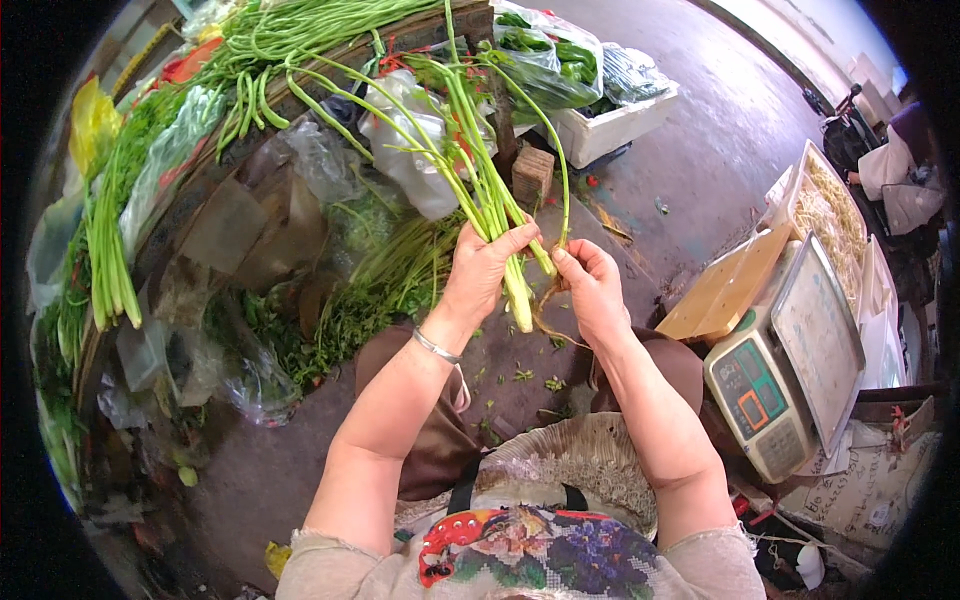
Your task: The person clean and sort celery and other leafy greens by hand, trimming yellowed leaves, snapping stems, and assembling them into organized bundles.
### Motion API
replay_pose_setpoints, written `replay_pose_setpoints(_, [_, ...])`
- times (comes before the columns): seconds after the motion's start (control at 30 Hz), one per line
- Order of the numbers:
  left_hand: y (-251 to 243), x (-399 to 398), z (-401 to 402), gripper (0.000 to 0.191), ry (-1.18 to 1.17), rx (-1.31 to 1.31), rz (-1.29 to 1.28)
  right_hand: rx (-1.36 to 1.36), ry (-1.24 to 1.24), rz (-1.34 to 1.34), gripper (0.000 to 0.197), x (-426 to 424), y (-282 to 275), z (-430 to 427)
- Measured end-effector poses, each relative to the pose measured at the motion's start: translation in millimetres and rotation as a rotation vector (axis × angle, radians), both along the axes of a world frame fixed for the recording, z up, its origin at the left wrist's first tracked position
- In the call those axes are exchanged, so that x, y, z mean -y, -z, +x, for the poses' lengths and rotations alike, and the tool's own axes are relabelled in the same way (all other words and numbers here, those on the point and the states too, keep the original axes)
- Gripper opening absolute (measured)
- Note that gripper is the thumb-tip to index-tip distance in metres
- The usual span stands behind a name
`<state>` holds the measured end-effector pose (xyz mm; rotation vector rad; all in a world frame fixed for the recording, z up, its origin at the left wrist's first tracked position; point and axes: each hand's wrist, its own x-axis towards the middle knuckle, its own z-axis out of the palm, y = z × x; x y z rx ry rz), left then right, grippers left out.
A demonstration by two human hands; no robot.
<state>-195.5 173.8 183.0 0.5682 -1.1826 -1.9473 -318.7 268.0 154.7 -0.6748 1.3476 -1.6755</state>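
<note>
My left hand (487, 262) is closed around a bunch of green leafy stalks (491, 195), which look like celery; their pale cut ends point down towards my lap. Close to its right, my right hand (589, 281) pinches a single thin stalk (564, 180) near its base between thumb and fingers. Thin brownish roots (551, 319) trail below those fingertips. Behind the bunch, more leafy stalks (382, 277) lie in a heap low on the left. Scraps of leaf (555, 384) are scattered on the floor between my knees.
Long green beans (322, 34) and bundled greens (112, 262) lie on a stand at the left. A white foam box (622, 124) with bagged green vegetables is beyond. On the right are a weighing scale (780, 375), a wooden board (727, 289) and a container of sprouts (825, 202). A person (896, 165) appears far right.
</note>
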Motion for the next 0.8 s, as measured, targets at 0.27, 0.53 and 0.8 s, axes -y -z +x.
replay_pose_setpoints(0.27, [-1.9, -12.9, 1.5, 0.015, -0.049, 0.033, -0.228, 0.315, 0.0, 0.118, 0.012, 8.1, 6.6, -3.2])
replay_pose_setpoints(0.53, [-4.8, -24.1, 1.1, 0.016, -0.101, 0.088, -0.434, 0.56, 0.029, 0.162, 0.011, 16.0, 7.2, -3.7])
replay_pose_setpoints(0.8, [-31.6, -12.6, 14.2, 0.01, -0.104, 0.05, -0.551, 0.34, 0.069, 0.162, 0.013, 18.5, 20.8, -15.0])
